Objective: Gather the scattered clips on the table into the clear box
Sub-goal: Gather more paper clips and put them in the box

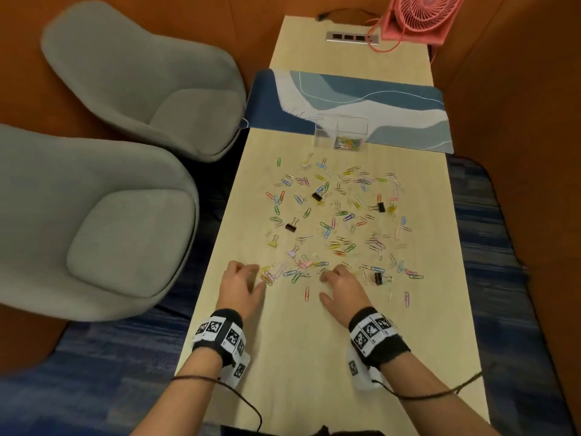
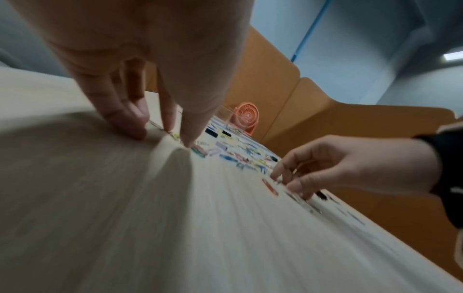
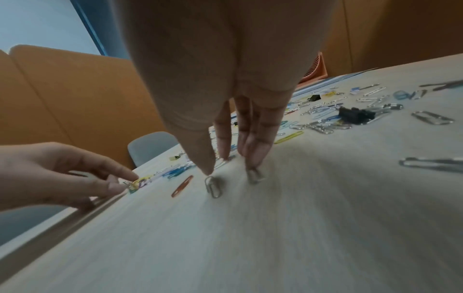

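Pale desk point(image 1: 314, 357), orange booth walls. Clips point(image 1: 333, 221) strewn mid-desk; box point(image 1: 342, 133) at far end, few clips inside. My left hand point(image 1: 240, 286) and right hand point(image 1: 341, 286) spread, fingertips on near clips, nothing held. I judge raking step; next, sweep together, scoop, carry to box.

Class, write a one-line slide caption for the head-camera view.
Both hands, left hand and right hand, reach into scattered clips on the table; the clear box waits beyond.

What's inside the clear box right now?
The clear box holds a small heap of coloured paper clips in its near right part. The rest looks empty; clear walls and glare hide detail.
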{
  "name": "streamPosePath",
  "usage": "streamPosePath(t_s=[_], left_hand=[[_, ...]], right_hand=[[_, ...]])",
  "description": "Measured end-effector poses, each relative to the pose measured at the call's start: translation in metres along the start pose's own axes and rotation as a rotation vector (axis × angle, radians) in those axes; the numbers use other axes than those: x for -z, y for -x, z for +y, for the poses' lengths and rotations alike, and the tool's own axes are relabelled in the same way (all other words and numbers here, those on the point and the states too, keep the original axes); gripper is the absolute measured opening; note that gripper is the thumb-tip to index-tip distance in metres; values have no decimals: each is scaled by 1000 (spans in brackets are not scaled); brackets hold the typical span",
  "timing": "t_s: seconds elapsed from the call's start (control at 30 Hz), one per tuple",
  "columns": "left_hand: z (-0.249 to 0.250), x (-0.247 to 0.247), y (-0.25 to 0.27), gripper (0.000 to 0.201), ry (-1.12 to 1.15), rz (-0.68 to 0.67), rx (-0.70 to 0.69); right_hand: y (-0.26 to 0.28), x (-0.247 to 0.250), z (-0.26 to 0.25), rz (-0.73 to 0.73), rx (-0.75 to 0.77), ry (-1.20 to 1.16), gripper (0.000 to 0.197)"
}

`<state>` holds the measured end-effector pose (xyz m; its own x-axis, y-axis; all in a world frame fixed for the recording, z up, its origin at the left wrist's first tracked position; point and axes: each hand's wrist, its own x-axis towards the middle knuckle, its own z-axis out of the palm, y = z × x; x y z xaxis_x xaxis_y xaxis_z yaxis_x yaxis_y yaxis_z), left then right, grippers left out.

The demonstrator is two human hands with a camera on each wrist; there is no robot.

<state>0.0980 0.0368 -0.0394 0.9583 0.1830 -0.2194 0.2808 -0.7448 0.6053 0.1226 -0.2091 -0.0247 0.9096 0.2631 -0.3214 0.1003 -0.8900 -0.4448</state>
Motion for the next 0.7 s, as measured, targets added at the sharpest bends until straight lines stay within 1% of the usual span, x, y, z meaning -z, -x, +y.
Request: streamPosePath(t_s=[0.07,0.1,0.17,0.23,0.3,0.33,0.4,0.47,0.53,0.63,0.7], left_hand=[[3,-4,3,42,-3,-50,-55],[5,-6,3,42,-9,-73,-83],[6,-10,5,41,-26,-102,-124],[6,-12,6,43,-27,-102,-137],[4,-16,8,46,-14,-70,-132],[4,-18,9,44,-10,-54,-137],[6,-23,10,39,-8,-35,-175],[11,-28,10,37,-12,-33,-237],[17,-32,10,39,-27,-36,-305],[20,-39,9,32,-71,-12,-393],[19,-42,6,24,-104,-5,-409]], right_hand=[[6,0,-3,6,15,-39,29],[8,2,-2,34,-4,-37,29],[15,7,5,85,-92,7,33],[24,10,13,68,-193,41,43],[33,7,17,19,-241,4,56],[35,3,17,3,-240,-29,60],[36,-7,12,6,-206,-108,61],[31,-16,3,36,-157,-185,55],[24,-22,-6,71,-117,-227,49],[13,-26,-19,109,-76,-225,50],[6,-27,-26,111,-41,-137,55]])
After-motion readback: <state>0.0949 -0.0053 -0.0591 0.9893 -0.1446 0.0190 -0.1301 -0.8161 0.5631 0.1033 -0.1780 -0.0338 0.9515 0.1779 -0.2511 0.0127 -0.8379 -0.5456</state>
